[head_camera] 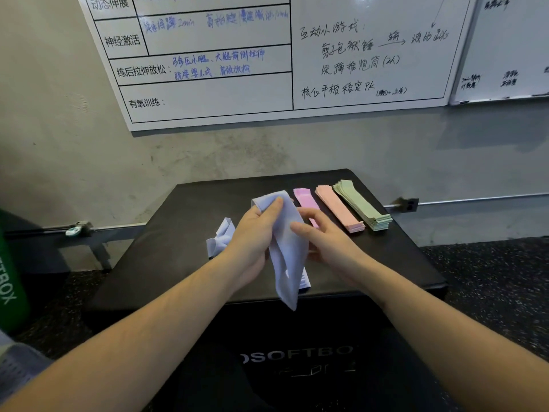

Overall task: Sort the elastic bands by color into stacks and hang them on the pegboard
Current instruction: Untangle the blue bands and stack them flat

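Note:
A bunch of lavender elastic bands (286,251) hangs over the black soft box (386,263). My left hand (252,236) grips the bunch near its top, thumb across it. My right hand (323,236) touches the bunch's right edge with its fingers lightly curled. More lavender bands (221,237) lie loose on the box, left of my left hand. Three sorted stacks lie at the back right of the box: magenta (306,200), partly hidden by my right hand, then light pink (338,208), then pale green (361,208). No pegboard is in view.
The box stands against a grey wall with a large whiteboard (267,55) above it and a second whiteboard (505,49) at the right. A green box (9,278) stands at the left edge. The floor is dark speckled rubber (490,278).

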